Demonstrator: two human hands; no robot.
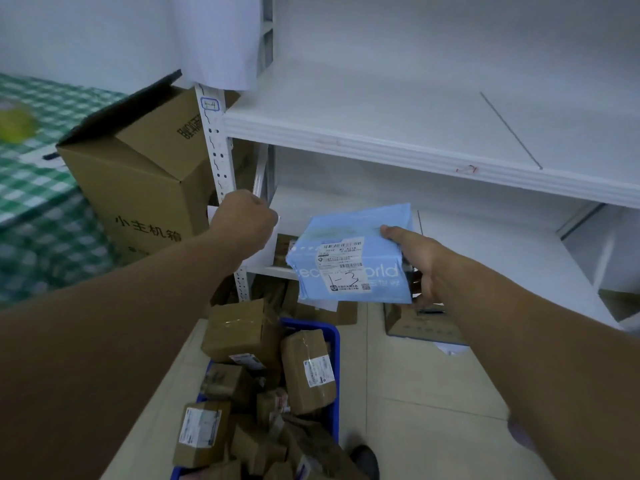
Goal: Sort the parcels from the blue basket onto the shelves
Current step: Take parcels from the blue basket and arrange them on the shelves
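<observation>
Fingers of the right hand grip a light-blue parcel, thumb on top and the rest underneath. It is held in the air near the middle of the view, in front of the lower shelf, with a white label marked "1-3" facing up. The left hand, toward 9 o'clock of the parcel, is curled with its knuckles turned away; whether it holds anything cannot be told.

The blue basket sits at 6 o'clock on a pale tiled floor, heaped with brown taped parcels. White metal shelves fill 12 to 3 o'clock against a white wall. A tall open carton stands at 10 o'clock beside the shelf post, and a green checked cloth lies at 9 o'clock. Flat cardboard lies on the floor under the lower shelf.
</observation>
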